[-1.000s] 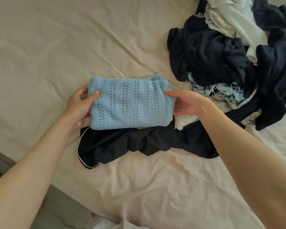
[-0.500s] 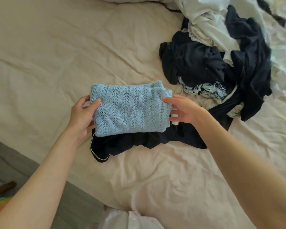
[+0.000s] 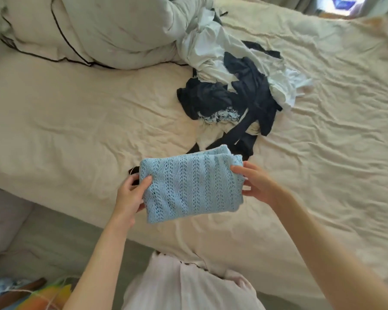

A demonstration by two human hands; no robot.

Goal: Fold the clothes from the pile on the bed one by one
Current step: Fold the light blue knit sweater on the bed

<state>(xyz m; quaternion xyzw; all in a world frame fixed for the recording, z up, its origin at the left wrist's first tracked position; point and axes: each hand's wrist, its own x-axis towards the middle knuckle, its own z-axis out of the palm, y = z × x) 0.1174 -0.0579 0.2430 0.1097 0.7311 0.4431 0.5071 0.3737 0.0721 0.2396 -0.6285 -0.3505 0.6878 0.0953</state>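
Clothes pile sits unfolded toward the far side of the bed, dark and white garments tangled together. You hold the folded blue knit lifted above the bed's near edge: your left hand pinches its left end, thumb on top, and your right hand grips the right end with fingers curled under. That piece looks finished and needs setting down. Most of the pile is left, plus a dark garment partly hidden beneath the knit.
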